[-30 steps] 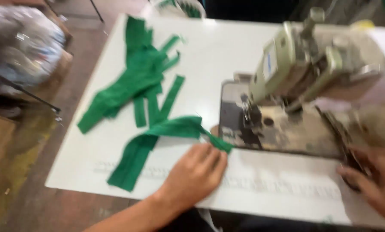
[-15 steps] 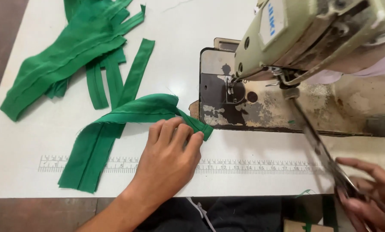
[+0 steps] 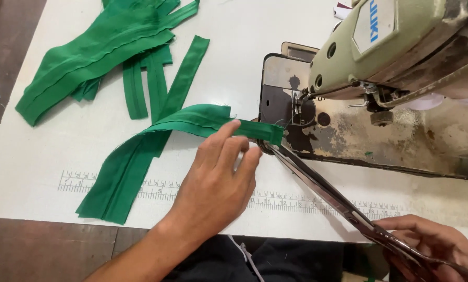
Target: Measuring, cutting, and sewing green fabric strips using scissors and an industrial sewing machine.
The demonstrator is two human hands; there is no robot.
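Observation:
My left hand (image 3: 218,183) rests flat on the white table, fingertips pressing a folded green fabric strip (image 3: 156,143) whose end reaches the sewing machine's metal plate (image 3: 281,78). My right hand (image 3: 437,245), at the lower right corner, grips the handles of long scissors (image 3: 322,185). The blades run up-left, and their tips touch the strip's end beside my left fingers. The olive-green sewing machine head (image 3: 396,42) stands above the plate, with its needle area (image 3: 299,104) just past the strip's end.
A pile of more green fabric strips (image 3: 103,52) lies at the back left of the white table (image 3: 62,151). A printed ruler scale (image 3: 276,201) runs along the table's near edge. Brown floor shows at the far left.
The view has shifted closer. My right hand has swung the scissors up so their tips meet the end of the strip. My left hand stays on the strip, fingers now more spread.

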